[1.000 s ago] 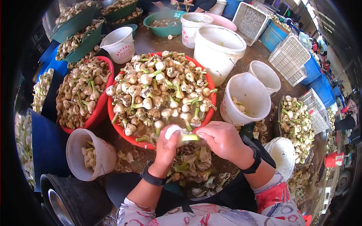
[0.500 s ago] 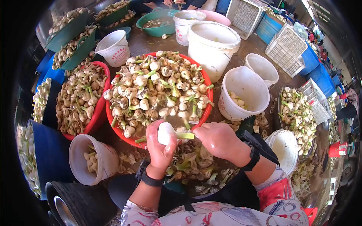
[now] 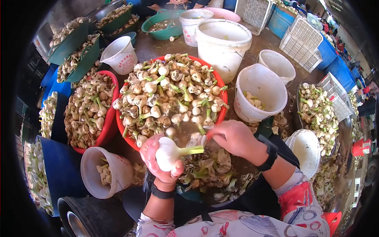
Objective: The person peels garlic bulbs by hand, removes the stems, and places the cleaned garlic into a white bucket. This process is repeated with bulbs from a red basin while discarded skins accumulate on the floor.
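My left hand (image 3: 158,162) grips a peeled white garlic bulb (image 3: 167,153) whose green stem points right. It hovers over a heap of peeled skins (image 3: 209,170) in front of me. My right hand (image 3: 233,138) is off the bulb, fingers curled at the near rim of the big red basin (image 3: 219,117), which is heaped with unpeeled garlic; whether it holds anything I cannot tell. Both wrists wear black bands.
A second red basin of garlic (image 3: 87,108) sits to the left. A white bucket with several peeled bulbs (image 3: 106,172) lies at lower left, another white bucket (image 3: 260,93) stands at right. Green tubs, large white buckets and white crates crowd the far side.
My left hand has drawn the bulb down and left, away from the basin. My right hand has let go of the stem and moved up to the basin's rim.
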The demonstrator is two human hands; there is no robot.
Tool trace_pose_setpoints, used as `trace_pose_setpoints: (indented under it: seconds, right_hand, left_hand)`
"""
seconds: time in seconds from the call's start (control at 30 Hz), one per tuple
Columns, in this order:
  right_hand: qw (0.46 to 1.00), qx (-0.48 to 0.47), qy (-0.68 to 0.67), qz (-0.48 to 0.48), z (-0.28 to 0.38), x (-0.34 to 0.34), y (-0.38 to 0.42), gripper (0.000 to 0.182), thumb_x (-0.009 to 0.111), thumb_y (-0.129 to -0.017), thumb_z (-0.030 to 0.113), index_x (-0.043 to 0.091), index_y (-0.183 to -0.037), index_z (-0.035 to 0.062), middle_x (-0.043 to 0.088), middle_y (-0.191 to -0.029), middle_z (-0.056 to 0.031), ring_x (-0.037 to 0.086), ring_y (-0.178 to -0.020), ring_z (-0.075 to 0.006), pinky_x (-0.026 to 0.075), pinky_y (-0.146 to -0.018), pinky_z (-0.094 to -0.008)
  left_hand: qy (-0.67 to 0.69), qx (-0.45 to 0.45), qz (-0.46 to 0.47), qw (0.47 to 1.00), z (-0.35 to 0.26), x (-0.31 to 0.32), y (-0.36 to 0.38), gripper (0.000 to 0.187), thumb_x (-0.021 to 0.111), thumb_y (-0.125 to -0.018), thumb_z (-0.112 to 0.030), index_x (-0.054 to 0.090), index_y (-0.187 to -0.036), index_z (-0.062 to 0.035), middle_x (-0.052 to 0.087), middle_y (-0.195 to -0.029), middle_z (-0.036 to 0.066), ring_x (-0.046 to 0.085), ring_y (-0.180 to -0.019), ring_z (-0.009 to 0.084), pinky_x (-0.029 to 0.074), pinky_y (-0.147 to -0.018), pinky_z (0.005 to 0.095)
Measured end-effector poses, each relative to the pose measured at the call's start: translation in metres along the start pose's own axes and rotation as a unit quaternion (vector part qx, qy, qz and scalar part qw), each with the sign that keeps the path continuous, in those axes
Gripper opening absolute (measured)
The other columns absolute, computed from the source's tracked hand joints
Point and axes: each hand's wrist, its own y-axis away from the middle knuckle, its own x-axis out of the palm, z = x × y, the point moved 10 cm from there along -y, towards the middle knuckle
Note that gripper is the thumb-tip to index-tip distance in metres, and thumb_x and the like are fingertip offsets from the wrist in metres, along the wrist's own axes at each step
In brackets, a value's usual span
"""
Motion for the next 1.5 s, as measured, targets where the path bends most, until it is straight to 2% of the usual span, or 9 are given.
trace_pose_setpoints:
  seconds: [0.17,0.33,0.47,0.53,0.77,0.97,1.2,1.37,1.5]
  right_hand:
    - [0.994,-0.061,-0.068,-0.056,0.031,-0.039,-0.006,0.027,0.054,-0.079,0.018,0.053,-0.101,0.0016,0.059,-0.081,-0.0142,0.056,-0.074,-0.0315,0.043,-0.066,-0.0368]
    - [0.977,-0.082,-0.193,0.039,0.053,0.005,0.005,0.02,0.051,-0.08,0.019,0.05,-0.089,0.0011,0.053,-0.068,-0.0169,0.052,-0.065,-0.035,0.041,-0.057,-0.0418]
    - [0.979,0.035,-0.186,-0.071,-0.019,0.009,-0.004,0.02,0.048,-0.085,0.022,0.048,-0.081,0.0022,0.05,-0.06,-0.0109,0.048,-0.051,-0.027,0.04,-0.05,-0.0359]
    - [0.86,0.253,-0.443,-0.01,-0.076,0.034,-0.002,0.022,0.044,-0.089,0.026,0.047,-0.082,0.0046,0.041,-0.06,0.0032,0.037,-0.049,-0.0073,0.036,-0.048,-0.0239]
    - [0.753,0.334,-0.564,-0.056,-0.108,0.053,-0.001,0.021,0.045,-0.088,0.027,0.048,-0.083,0.0059,0.035,-0.055,0.0038,0.036,-0.045,-0.008,0.035,-0.047,-0.0238]
    - [0.668,0.329,-0.567,-0.351,-0.209,-0.005,-0.015,0.021,0.044,-0.087,0.028,0.046,-0.075,0.0113,0.03,-0.048,0.0045,0.029,-0.036,-0.0074,0.028,-0.032,-0.0233]
    - [0.604,0.377,-0.675,-0.194,-0.193,0.089,-0.014,0.018,0.047,-0.084,0.022,0.044,-0.07,0.0112,0.031,-0.049,0.0038,0.029,-0.036,-0.0088,0.026,-0.033,-0.0217]
    - [0.614,0.485,-0.62,-0.05,-0.126,0.14,-0.007,0.017,0.048,-0.081,0.022,0.044,-0.068,0.011,0.033,-0.049,0.0024,0.03,-0.036,-0.0099,0.027,-0.034,-0.0239]
    - [0.602,0.377,-0.648,-0.276,-0.164,0.07,-0.046,0.024,0.045,-0.084,0.027,0.043,-0.065,0.0125,0.035,-0.048,0.0027,0.031,-0.034,-0.0108,0.029,-0.033,-0.0256]
  left_hand:
    - [0.075,-0.004,-0.001,0.997,0.003,0.004,0.006,0.064,0.061,-0.069,-0.048,0.043,-0.112,-0.0044,0.044,-0.098,0.017,0.049,-0.088,0.0285,0.042,-0.075,0.0382]
    - [0.034,-0.005,0.083,0.996,-0.003,0.032,0.013,0.061,0.058,-0.072,-0.047,0.044,-0.11,-0.0009,0.049,-0.093,0.018,0.049,-0.087,0.0283,0.04,-0.075,0.0383]
    - [0.151,-0.399,0.222,0.877,0.077,0.086,0.073,0.04,0.049,-0.081,-0.034,0.053,-0.103,-0.0008,0.056,-0.088,0.016,0.055,-0.078,0.0281,0.043,-0.07,0.0353]
    - [0.018,-0.374,0.526,0.763,0.055,0.113,0.111,0.031,0.05,-0.081,-0.029,0.058,-0.092,-0.0021,0.057,-0.085,0.013,0.054,-0.082,0.0284,0.043,-0.071,0.0323]
    - [0.025,-0.145,0.468,0.872,0.029,0.122,0.115,0.03,0.052,-0.076,-0.029,0.062,-0.089,-0.0035,0.059,-0.086,0.017,0.056,-0.08,0.036,0.044,-0.071,0.0416]
    - [0.081,-0.22,0.611,0.756,0.011,0.133,0.168,0.051,0.053,-0.076,-0.027,0.041,-0.116,0.0025,0.058,-0.086,0.024,0.055,-0.083,0.0362,0.043,-0.075,0.0406]
    - [0.083,-0.212,0.7,0.677,0.0,0.139,0.177,0.025,0.052,-0.071,-0.014,0.058,-0.092,-0.003,0.06,-0.079,0.017,0.056,-0.077,0.0361,0.045,-0.069,0.0413]
    - [0.104,-0.084,0.6,0.789,0.0,0.151,0.187,0.022,0.05,-0.068,-0.011,0.06,-0.086,-0.0039,0.06,-0.077,0.017,0.057,-0.076,0.034,0.045,-0.069,0.0398]
    - [-0.066,-0.073,0.508,0.856,0.005,0.127,0.155,0.02,0.051,-0.068,-0.014,0.059,-0.084,-0.0038,0.06,-0.076,0.017,0.057,-0.076,0.0334,0.046,-0.068,0.04]
